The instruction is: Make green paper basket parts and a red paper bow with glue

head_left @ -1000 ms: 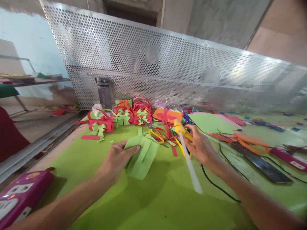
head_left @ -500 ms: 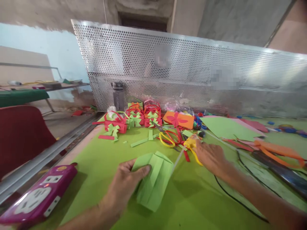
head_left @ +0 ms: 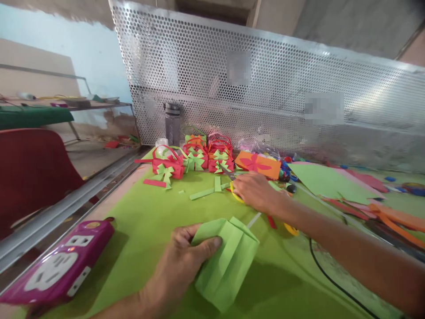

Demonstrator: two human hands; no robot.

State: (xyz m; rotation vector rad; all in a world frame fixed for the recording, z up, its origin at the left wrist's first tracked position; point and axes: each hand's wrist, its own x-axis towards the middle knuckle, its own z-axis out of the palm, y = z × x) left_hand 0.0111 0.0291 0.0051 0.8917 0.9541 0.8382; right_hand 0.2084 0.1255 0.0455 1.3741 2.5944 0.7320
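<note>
My left hand (head_left: 191,252) pinches the edge of a folded light-green paper bag (head_left: 229,261), thumb on its front face. Pleats and a flap show along the bag's top edge. Farther back, my right hand (head_left: 254,191) closes over a pair of scissors with yellow handles (head_left: 236,195). Their metal blades (head_left: 227,172) point away to the left, and the fingertips are partly hidden. Beneath my right forearm, part of a yellow glue gun (head_left: 291,229) shows. Green paper strips (head_left: 207,192) lie left of the scissors.
Small red paper bags with green bows (head_left: 168,167) and an orange one (head_left: 258,166) stand at the back, near a grey bottle (head_left: 172,124). A purple power strip (head_left: 63,261) lies left. Paper sheets (head_left: 332,181) and a black cable (head_left: 332,277) are right. Perforated metal panel (head_left: 206,66) stands behind.
My right hand has left the yellow glue gun and moved left onto the scissors. My left hand still holds the green paper bag. The view has shifted slightly.
</note>
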